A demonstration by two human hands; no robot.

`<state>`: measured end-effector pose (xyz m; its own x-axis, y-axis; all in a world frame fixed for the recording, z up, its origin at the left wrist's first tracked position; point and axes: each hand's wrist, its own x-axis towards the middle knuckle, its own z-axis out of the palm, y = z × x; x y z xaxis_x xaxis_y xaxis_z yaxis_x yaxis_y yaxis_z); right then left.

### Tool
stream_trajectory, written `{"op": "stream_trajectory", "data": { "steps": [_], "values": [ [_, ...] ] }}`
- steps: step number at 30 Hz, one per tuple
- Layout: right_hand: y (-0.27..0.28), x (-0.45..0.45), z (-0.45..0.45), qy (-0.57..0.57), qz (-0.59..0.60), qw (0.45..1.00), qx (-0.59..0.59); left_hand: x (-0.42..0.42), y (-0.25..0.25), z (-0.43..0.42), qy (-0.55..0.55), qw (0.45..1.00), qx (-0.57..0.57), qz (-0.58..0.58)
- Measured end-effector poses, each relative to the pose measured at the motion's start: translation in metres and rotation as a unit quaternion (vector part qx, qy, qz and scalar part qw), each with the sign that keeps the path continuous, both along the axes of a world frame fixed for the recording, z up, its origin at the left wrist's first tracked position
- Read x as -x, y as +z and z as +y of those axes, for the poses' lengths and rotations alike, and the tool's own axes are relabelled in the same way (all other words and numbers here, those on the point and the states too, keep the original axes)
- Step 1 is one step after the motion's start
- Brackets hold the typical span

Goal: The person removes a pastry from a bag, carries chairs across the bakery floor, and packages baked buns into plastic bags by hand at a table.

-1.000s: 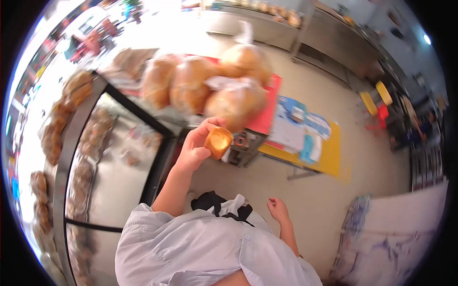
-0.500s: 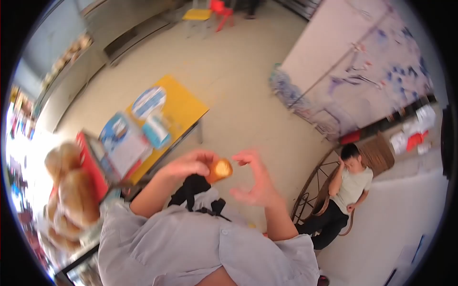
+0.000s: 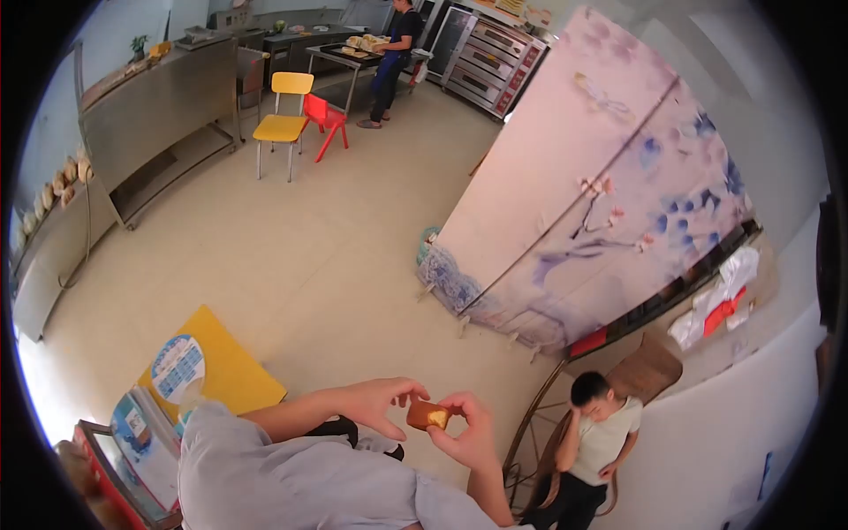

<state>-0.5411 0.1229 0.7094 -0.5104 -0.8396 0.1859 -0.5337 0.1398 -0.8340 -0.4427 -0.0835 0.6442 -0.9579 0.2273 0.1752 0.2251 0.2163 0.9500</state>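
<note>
Status: bun (image 3: 421,412) is up and gripped, not set down anywhere. Looks like 1 piece. Pale yellow patch faces the camera; can't tell if it's filling or a cut face.

Right hand (image 3: 471,439): pinched narrow on the bun's right end, thumb below, fingers above. Forearm comes up from the bottom edge, so the hold is out front of the shirt (image 3: 327,481).

Left hand (image 3: 373,407): wide C, fingers over thumb, mouth of the C toward the bun's other end. Fingertips just beside it; can't tell if they touch. Forearm runs in nearly level from the left.

So bun sits between the 2 hands, floor behind it in view. Nearby: yellow table (image 3: 252,378) beyond the left forearm, seated person (image 3: 603,435) right of the right hand.
</note>
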Motion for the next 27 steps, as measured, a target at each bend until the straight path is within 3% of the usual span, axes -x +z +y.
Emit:
{"op": "stream_trajectory", "data": {
  "steps": [2,6,11,14,16,18,20,22,25,27],
  "values": [
    [-0.014,0.028,-0.014,-0.082,-0.015,0.996,0.027,0.038,0.005,-0.009,0.017,0.999,-0.007,0.031],
    [-0.02,0.075,-0.049,-0.119,-0.088,0.987,0.056,0.094,0.016,-0.044,0.035,0.998,0.032,0.049],
    [-0.028,0.142,-0.115,-0.065,-0.108,0.991,0.05,0.139,-0.008,-0.098,0.101,0.995,-0.011,0.025],
    [-0.037,0.209,-0.148,-0.012,-0.117,0.991,0.072,0.171,-0.028,-0.14,0.206,0.975,-0.073,-0.028],
    [-0.065,0.272,-0.167,-0.07,-0.259,0.954,0.133,0.2,-0.026,-0.178,0.258,0.957,-0.126,-0.032],
    [-0.101,0.337,-0.181,-0.099,-0.225,0.965,0.096,0.231,-0.009,-0.209,0.305,0.945,-0.115,-0.033],
    [-0.122,0.394,-0.22,-0.128,-0.194,0.971,0.062,0.258,0.012,-0.242,0.338,0.92,-0.196,0.019],
    [-0.134,0.435,-0.256,-0.082,-0.198,0.976,-0.04,0.276,0.034,-0.265,0.352,0.913,-0.205,0.025],
    [-0.147,0.471,-0.335,0.039,-0.159,0.984,-0.076,0.305,0.061,-0.3,0.335,0.867,-0.359,0.078],
    [-0.134,0.483,-0.391,0.113,0.013,0.991,-0.075,0.322,0.071,-0.322,0.353,0.838,-0.406,0.093]
  ]
}}
